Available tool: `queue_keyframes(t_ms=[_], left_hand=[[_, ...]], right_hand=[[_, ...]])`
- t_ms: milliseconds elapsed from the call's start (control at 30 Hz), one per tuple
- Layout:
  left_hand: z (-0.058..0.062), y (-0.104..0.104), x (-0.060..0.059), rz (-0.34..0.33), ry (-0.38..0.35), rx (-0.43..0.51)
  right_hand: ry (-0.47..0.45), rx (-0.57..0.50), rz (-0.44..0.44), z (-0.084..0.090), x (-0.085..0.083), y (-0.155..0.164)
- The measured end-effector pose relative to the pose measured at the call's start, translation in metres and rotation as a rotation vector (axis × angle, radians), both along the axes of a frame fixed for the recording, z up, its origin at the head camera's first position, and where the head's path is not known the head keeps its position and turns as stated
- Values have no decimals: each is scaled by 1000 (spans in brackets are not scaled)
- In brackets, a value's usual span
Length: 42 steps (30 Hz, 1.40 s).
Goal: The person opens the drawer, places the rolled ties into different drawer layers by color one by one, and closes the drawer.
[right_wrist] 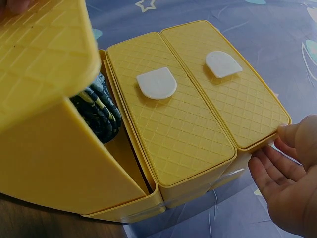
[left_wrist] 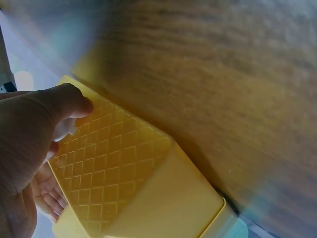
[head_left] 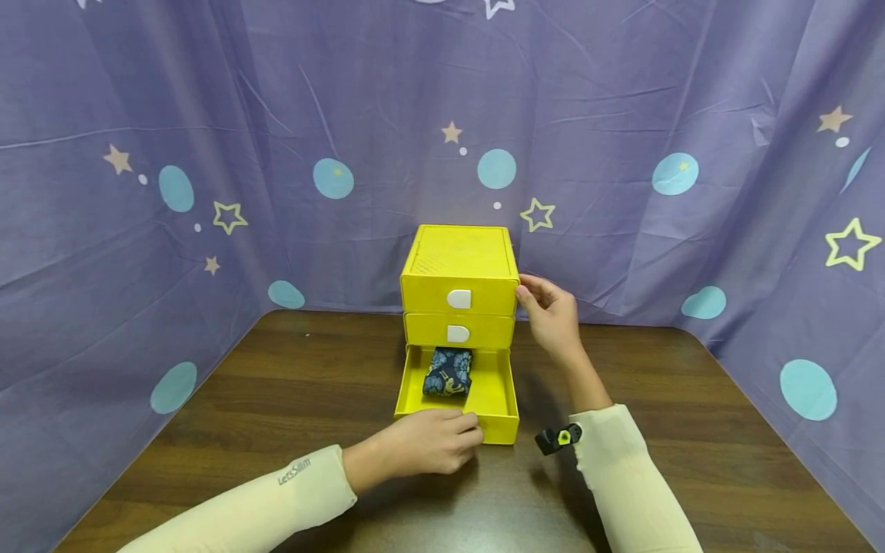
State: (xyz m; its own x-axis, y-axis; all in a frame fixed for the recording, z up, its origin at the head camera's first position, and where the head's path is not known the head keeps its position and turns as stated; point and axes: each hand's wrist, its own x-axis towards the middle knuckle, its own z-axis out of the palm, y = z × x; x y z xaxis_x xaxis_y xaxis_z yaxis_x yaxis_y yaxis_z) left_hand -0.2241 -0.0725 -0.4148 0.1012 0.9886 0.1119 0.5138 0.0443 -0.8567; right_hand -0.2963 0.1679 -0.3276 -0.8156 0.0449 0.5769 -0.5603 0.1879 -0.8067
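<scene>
A yellow three-drawer unit (head_left: 459,253) stands on the table, its bottom drawer (head_left: 494,388) pulled out. Inside that drawer lies a folded dark blue patterned cloth (head_left: 448,373), toward the left and back; the right wrist view shows its folded side (right_wrist: 100,111). My left hand (head_left: 435,442) is at the drawer's front, pinching its white handle (left_wrist: 62,130) between thumb and fingers. Up at the unit's right side is my right hand (head_left: 553,311). Its thumb touches the top drawer's front edge, and its extended fingers rest against the side wall.
The two upper drawers, with white handles (head_left: 459,299), are closed. Beneath everything is a dark wooden table (head_left: 311,384). A purple curtain (head_left: 387,92) with stars and dots hangs behind and at both sides. A black device (head_left: 557,438) sits at my right cuff.
</scene>
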Motion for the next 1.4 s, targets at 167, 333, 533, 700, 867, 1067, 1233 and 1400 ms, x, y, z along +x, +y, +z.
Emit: queue_keyframes(t_ms=[167, 333, 533, 700, 867, 1067, 1233, 1400], left_hand=[[-3, 0, -3, 7, -9, -6], [-4, -1, -4, 23, -17, -15], [-3, 0, -6, 34, -16, -14], [-3, 0, -10, 57, -26, -18], [-4, -1, -13, 66, -32, -23], [-5, -1, -15, 59, -21, -25], [-4, -1, -17, 66, -7, -28], [-4, -1, -18, 76, -9, -35]], right_hand=[[-4, 6, -3, -3, -5, 1], [1, -2, -9, -19, -24, 6], [25, -24, -10, -24, -30, 8], [26, -24, -3, -24, -29, 8], [9, -3, -5, -24, -29, 8], [-6, 16, -16, -12, -14, 4], [-2, 25, -17, 0, 1, 0], [-5, 16, -14, 0, 1, 0]])
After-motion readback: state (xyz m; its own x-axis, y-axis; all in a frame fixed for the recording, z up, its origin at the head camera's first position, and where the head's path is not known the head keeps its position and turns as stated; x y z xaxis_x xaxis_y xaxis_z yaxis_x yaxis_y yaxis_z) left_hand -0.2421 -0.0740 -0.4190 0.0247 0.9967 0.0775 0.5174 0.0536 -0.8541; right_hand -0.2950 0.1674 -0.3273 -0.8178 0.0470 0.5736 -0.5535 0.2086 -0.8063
